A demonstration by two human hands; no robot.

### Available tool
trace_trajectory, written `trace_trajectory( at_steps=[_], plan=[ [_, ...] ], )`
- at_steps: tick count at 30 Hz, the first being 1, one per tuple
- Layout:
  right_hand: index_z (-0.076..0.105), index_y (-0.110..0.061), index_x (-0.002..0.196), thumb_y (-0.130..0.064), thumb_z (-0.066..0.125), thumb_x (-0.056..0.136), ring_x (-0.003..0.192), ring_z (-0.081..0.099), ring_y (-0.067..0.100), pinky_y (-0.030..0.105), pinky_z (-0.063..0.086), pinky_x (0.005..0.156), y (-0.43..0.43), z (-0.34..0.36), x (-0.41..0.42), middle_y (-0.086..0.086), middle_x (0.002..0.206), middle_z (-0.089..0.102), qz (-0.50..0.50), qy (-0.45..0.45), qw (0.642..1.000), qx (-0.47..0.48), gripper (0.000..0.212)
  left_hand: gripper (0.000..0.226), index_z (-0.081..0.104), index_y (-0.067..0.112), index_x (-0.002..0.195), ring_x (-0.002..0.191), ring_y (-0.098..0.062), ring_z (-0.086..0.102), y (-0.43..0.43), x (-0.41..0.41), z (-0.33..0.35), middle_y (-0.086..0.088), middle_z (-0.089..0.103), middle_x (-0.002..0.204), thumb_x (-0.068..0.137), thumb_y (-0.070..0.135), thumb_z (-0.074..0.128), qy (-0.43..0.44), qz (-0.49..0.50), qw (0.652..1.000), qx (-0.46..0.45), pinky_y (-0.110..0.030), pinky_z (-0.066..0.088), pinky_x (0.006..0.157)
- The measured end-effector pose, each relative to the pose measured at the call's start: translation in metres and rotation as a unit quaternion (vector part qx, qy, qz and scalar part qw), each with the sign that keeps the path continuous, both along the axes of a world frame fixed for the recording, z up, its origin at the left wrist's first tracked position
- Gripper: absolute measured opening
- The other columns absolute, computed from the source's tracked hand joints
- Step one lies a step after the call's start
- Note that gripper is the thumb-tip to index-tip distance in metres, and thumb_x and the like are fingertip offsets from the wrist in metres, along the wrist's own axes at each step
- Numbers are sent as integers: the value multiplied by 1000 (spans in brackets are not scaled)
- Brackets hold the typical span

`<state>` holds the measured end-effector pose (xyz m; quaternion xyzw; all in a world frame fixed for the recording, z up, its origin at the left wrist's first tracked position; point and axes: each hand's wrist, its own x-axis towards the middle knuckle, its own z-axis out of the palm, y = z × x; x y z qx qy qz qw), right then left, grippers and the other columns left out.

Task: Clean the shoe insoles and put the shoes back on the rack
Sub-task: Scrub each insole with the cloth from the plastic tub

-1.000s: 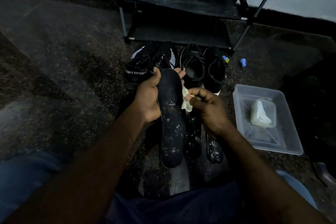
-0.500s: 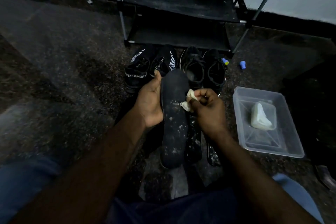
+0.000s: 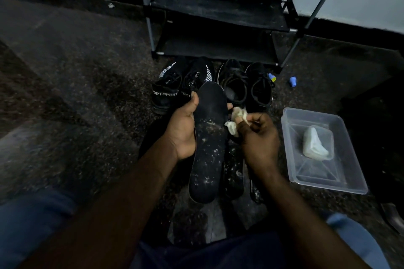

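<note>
Dark speckled floor point(image 3: 76, 94) all round, black rack point(image 3: 218, 8) at top centre against a pale wall. Four black shoes point(image 3: 168, 94) line up just below it. Centre frame: left hand point(image 3: 183, 131) grips the insole point(image 3: 209, 148) by its left edge, thumb on top, white specks over its lower half. Right hand point(image 3: 260, 137), just right of it, pinches a crumpled pale cloth point(image 3: 237, 116) at the insole's right edge. More insoles point(image 3: 234, 172) lie underneath. Clear tub point(image 3: 349, 185) at right, pale lump point(image 3: 316, 144) inside.
</note>
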<state>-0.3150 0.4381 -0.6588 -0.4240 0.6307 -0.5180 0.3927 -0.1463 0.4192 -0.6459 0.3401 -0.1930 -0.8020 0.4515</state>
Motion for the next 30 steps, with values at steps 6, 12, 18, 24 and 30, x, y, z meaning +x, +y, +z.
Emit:
trace_trajectory(
  at_steps=[6, 12, 18, 24, 30],
  plan=[
    [66, -28, 91, -20, 79, 89, 76, 67, 1, 25, 54, 72, -11, 28, -15, -11, 84, 71, -54, 127, 981, -134, 15, 75, 46, 5, 151, 135, -41, 53, -1, 4, -3, -17, 55, 148, 105, 63, 30, 33, 15, 999, 15, -61, 33, 118],
    [72, -17, 99, -3, 70, 85, 90, 64, 10, 17, 49, 82, -31, 35, 4, -4, 100, 68, 149, 336, 901, -232, 20, 63, 62, 10, 135, 99, -25, 72, 4, -3, 6, -11, 73, 116, 105, 59, 36, 15, 2, 1000, 13, -38, 59, 83],
    [78, -11, 97, -7, 72, 84, 91, 65, 12, 16, 48, 82, -29, 17, 9, 1, 104, 67, 177, 386, 877, -226, 14, 67, 58, 9, 142, 109, -26, 66, 5, -1, 7, -11, 68, 123, 105, 60, 37, 16, -19, 1000, 11, -43, 49, 100],
    [68, -22, 95, -8, 72, 84, 83, 61, 10, 22, 49, 73, -28, 10, 2, -6, 97, 66, 141, 374, 905, -149, 18, 62, 62, 11, 134, 88, -21, 73, 7, -8, 7, -7, 75, 103, 105, 59, 34, -1, -31, 999, 7, -33, 58, 75],
    [73, -23, 88, -15, 75, 84, 79, 67, 9, 35, 56, 75, -15, 4, 24, -9, 87, 72, 160, 305, 931, -123, 9, 61, 68, 20, 133, 114, -22, 69, 8, -12, 1, -7, 72, 127, 103, 63, 36, -83, -2, 996, 8, -37, 55, 94]
  ],
)
